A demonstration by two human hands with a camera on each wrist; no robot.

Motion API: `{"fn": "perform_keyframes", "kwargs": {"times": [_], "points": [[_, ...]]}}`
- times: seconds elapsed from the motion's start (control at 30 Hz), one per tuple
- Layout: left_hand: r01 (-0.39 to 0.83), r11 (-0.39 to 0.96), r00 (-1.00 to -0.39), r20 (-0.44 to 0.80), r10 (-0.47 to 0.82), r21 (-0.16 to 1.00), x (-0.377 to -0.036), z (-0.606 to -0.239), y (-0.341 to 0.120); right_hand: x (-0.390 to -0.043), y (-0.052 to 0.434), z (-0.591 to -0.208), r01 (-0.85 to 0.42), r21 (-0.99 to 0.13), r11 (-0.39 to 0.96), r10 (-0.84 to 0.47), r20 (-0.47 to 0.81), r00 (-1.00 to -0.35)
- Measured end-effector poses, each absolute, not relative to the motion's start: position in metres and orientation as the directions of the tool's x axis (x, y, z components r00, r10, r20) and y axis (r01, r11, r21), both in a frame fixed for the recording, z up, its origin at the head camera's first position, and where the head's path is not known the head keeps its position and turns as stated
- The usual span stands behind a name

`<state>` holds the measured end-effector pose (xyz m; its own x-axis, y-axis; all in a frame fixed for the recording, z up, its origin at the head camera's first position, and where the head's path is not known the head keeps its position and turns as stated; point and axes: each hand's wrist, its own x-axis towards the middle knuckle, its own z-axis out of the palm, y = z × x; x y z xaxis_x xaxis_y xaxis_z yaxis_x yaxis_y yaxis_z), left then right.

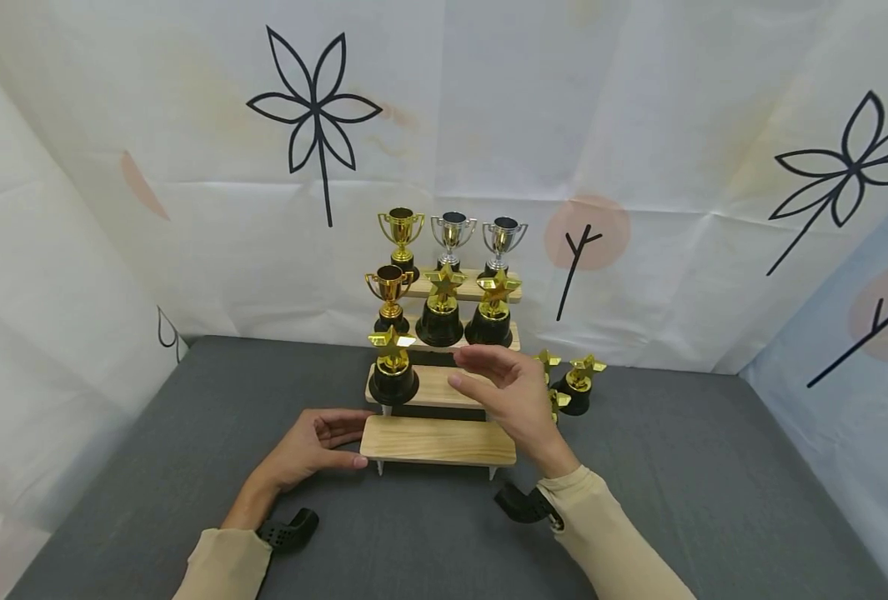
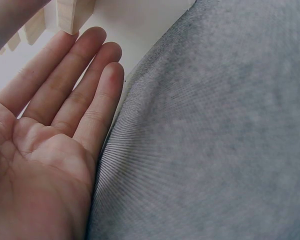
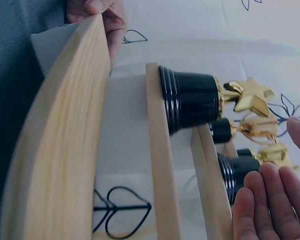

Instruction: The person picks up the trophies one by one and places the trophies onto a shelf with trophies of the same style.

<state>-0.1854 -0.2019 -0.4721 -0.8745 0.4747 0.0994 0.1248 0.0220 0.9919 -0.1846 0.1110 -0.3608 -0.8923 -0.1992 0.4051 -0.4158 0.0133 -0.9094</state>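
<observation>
Grey table (image 1: 676, 467), trophy-laden stepped wooden stand (image 1: 438, 441).

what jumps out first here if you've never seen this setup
A stepped wooden stand at the middle of the grey table, its upper steps holding small gold and silver trophies. The left hand rests open against the left end of the bare lowest step, while the right hand hovers open above the second step, right of a gold star trophy. More star trophies stand on the table to the right.
</observation>
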Motion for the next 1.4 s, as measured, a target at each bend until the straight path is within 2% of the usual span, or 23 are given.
{"fn": "perform_keyframes", "kwargs": {"times": [0.4, 1.1, 1.4], "points": [[0.127, 0.029, -0.878, 0.099, 0.468, 0.991, -0.186, -0.473, -0.201, -0.165, 0.158, -0.377, -0.358, -0.933, 0.040, -0.100, 0.353, -0.930], [0.126, 0.040, -0.879, 0.093, 0.467, 0.991, -0.185, -0.472, -0.202, -0.168, 0.199, -0.379, -0.351, -0.934, 0.068, 0.060, 0.355, -0.933], [0.131, 0.033, -0.877, 0.100, 0.469, 0.991, -0.184, -0.471, -0.202, -0.171, 0.210, -0.379, -0.344, -0.935, 0.083, 0.063, 0.350, -0.935]]}}
